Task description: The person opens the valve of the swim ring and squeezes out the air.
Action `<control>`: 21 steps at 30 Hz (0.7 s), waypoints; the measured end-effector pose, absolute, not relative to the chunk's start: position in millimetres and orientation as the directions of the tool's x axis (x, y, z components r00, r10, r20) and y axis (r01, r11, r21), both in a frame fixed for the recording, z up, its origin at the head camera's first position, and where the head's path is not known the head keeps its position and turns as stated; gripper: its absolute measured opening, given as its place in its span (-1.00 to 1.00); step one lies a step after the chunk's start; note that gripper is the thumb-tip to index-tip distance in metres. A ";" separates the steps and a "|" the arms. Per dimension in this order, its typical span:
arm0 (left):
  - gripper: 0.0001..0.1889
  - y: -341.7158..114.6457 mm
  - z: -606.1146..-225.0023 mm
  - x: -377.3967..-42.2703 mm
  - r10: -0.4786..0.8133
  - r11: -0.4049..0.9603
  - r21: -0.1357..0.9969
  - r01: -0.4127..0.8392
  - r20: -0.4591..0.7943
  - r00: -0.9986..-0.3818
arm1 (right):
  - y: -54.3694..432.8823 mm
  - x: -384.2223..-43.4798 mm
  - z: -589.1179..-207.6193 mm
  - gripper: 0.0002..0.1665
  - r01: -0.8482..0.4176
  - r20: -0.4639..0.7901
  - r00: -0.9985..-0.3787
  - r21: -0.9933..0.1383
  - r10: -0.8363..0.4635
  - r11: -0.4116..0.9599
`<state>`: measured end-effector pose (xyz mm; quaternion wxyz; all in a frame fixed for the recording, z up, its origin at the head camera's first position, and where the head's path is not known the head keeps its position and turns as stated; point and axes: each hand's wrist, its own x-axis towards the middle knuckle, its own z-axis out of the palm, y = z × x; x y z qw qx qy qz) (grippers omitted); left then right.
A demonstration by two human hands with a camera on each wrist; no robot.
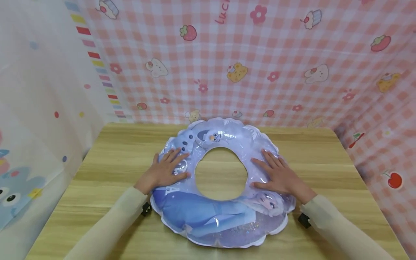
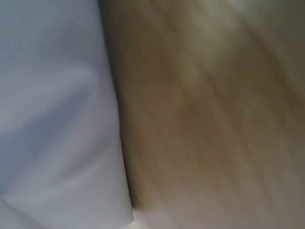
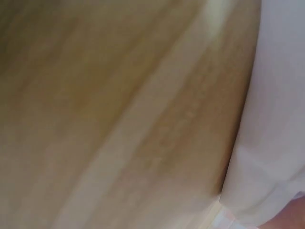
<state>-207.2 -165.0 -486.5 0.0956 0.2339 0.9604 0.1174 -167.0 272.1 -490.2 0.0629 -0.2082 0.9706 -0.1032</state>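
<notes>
An inflated swim ring (image 1: 201, 213), lilac and blue with a snowman and a character printed on it, lies flat on the wooden table. My left hand (image 1: 164, 171) rests on its left side with the fingers spread. On the ring's right side lies my right hand (image 1: 279, 175), fingers also spread and straight. In the left wrist view, the pale swim ring (image 2: 57, 119) fills the left part beside blurred wood. The right wrist view has the ring's pale edge (image 3: 276, 109) along the right, with a bit of skin in the lower corner.
The wooden table (image 1: 107, 173) shows around the ring and through its hole. Behind it hangs a pink checked cloth (image 1: 214, 54) with fruit and cake prints. A white printed cloth (image 1: 42, 90) hangs at the left, and checked cloth continues along the right side.
</notes>
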 end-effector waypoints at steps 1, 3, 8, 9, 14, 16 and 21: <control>-0.18 -165.1 -486.4 -207.2 0.471 0.863 0.271 0.426 -0.131 -0.872 | 271.1 -167.3 -490.0 0.11 -0.390 -0.081 -0.906 -0.225 -0.416 0.893; -0.18 -165.3 -486.1 -206.8 0.472 0.863 0.277 0.423 -0.138 -0.871 | 269.8 -167.6 -489.8 0.11 -0.386 -0.090 -0.906 -0.224 -0.413 0.895; -0.16 -165.5 -489.2 -208.5 0.471 0.863 0.284 0.418 -0.157 -0.868 | 268.4 -167.5 -490.1 0.09 -0.379 -0.101 -0.907 -0.226 -0.408 0.898; -0.16 -165.4 -489.6 -209.0 0.469 0.865 0.282 0.415 -0.163 -0.868 | 268.1 -167.7 -490.4 0.09 -0.380 -0.102 -0.907 -0.224 -0.409 0.898; -0.14 -164.8 -489.4 -209.8 0.464 0.873 0.269 0.407 -0.199 -0.863 | 265.1 -168.6 -490.9 0.09 -0.385 -0.111 -0.904 -0.210 -0.413 0.899; -0.13 -164.3 -489.4 -209.9 0.467 0.871 0.274 0.407 -0.207 -0.860 | 264.5 -168.8 -491.3 0.09 -0.387 -0.110 -0.904 -0.203 -0.414 0.899; -0.12 -162.9 -487.2 -210.9 0.475 0.864 0.289 0.411 -0.202 -0.856 | 264.6 -168.7 -490.5 0.09 -0.380 -0.125 -0.904 -0.200 -0.408 0.903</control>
